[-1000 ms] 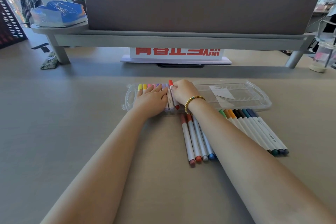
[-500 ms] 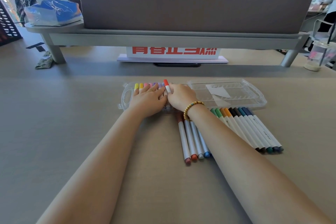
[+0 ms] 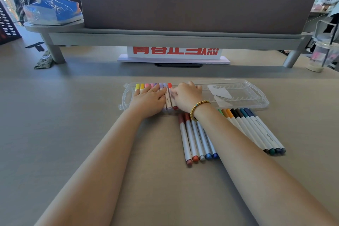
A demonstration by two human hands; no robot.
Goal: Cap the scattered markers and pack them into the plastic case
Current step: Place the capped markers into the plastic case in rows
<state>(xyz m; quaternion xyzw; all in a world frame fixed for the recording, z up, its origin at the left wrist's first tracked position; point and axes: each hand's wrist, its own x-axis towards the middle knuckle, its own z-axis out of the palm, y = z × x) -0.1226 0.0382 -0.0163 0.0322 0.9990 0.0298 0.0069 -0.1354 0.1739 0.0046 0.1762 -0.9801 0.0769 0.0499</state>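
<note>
A clear plastic case (image 3: pixel 256 103) lies open across the desk. Its left end holds a row of capped markers (image 3: pixel 142 86) in yellow, pink and purple. My left hand (image 3: pixel 148 100) lies flat on this row with straight fingers. A red-capped marker (image 3: pixel 170 86) lies at the right end of the row. My right hand (image 3: pixel 187 95), with a bead bracelet on the wrist, pinches its barrel with curled fingers. Several capped markers (image 3: pixel 194 141) lie in front of the case, and a second group (image 3: pixel 256 128) lies further right, partly under my right forearm.
A grey monitor riser (image 3: pixel 174 37) with a dark panel spans the back of the desk. A white sign with red characters (image 3: pixel 174 54) stands under it. A blue tissue pack (image 3: pixel 53 12) is at back left, a plastic drink cup (image 3: pixel 322 57) at back right.
The red marker's far end was lifted half a second ago; now it lies flat in the row. My right hand has shifted slightly right, and my left hand stays on the markers.
</note>
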